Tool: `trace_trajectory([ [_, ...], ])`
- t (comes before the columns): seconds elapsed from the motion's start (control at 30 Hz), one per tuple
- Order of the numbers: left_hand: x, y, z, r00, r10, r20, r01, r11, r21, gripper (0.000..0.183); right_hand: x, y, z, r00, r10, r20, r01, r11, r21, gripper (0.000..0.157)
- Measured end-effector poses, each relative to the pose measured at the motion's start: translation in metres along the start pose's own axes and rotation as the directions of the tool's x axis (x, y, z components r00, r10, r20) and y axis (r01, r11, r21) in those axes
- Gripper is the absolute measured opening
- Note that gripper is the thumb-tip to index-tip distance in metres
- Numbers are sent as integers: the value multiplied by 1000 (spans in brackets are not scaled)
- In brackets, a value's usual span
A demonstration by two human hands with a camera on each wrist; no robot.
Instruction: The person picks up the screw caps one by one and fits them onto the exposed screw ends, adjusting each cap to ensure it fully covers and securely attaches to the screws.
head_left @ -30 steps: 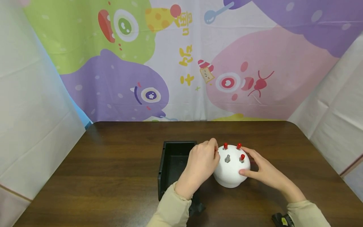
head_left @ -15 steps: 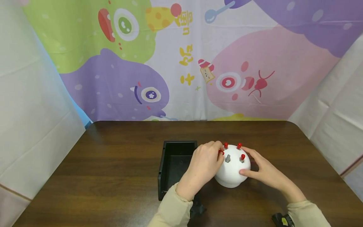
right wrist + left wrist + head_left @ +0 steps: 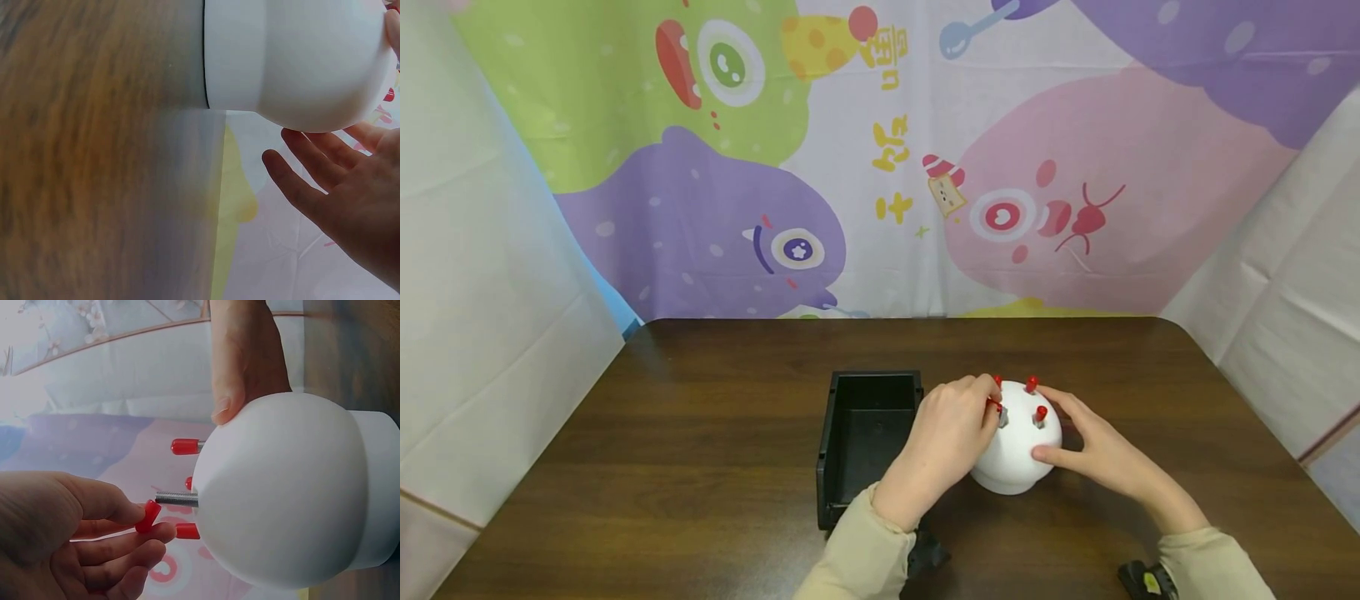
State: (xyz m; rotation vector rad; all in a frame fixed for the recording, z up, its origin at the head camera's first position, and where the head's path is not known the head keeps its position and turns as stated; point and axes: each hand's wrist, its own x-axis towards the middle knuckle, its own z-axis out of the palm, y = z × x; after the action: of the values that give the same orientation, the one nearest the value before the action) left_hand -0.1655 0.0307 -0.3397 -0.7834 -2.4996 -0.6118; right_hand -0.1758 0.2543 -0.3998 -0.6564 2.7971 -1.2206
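Observation:
A white dome-shaped holder (image 3: 1017, 450) stands upright on the table, with threaded metal posts sticking out of its top. Several posts wear red caps (image 3: 1040, 414). My left hand (image 3: 953, 425) pinches a loose red cap (image 3: 148, 516) between thumb and finger. In the left wrist view this cap is tilted, right at the tip of a bare threaded post (image 3: 178, 499). My right hand (image 3: 1105, 454) holds the dome's right side, thumb in front and index finger behind. The right wrist view shows its other fingers (image 3: 306, 156) spread under the curve, some touching it.
A black open-topped bin (image 3: 823, 467) stands left of the dome, partly behind the left forearm. The brown wooden table (image 3: 662, 450) ends at a printed curtain (image 3: 895, 267) at the back. A black device (image 3: 1150, 581) sits by the right sleeve.
My left hand has moved slightly right across the dome with the red cap, from its left edge to the bare post. The right hand and the dome have stayed in place.

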Motion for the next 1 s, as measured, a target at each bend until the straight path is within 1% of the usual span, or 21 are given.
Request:
trace_trajectory([
  [0.17,0,1,2,1000,0,12,1,1000,-6,6,0,1,0,1000,2,0,-2,1000,-7,75],
  [0.37,0,2,4,1000,-2,5,2,1000,-7,7,0,4,1,1000,11,-3,-11,1000,-6,75],
  [0.57,0,3,7,999,35,-38,-34,999,15,6,0,5,1,1000,4,-7,-4,1000,-13,76],
  [0.73,0,4,9,997,55,-54,-54,998,24,5,-1,4,1,1000,4,-5,-4,1000,-6,75],
  [1.0,0,5,11,991,103,-80,-95,991,95,6,0,1,0,1000,-4,-5,4,1000,-9,75],
])
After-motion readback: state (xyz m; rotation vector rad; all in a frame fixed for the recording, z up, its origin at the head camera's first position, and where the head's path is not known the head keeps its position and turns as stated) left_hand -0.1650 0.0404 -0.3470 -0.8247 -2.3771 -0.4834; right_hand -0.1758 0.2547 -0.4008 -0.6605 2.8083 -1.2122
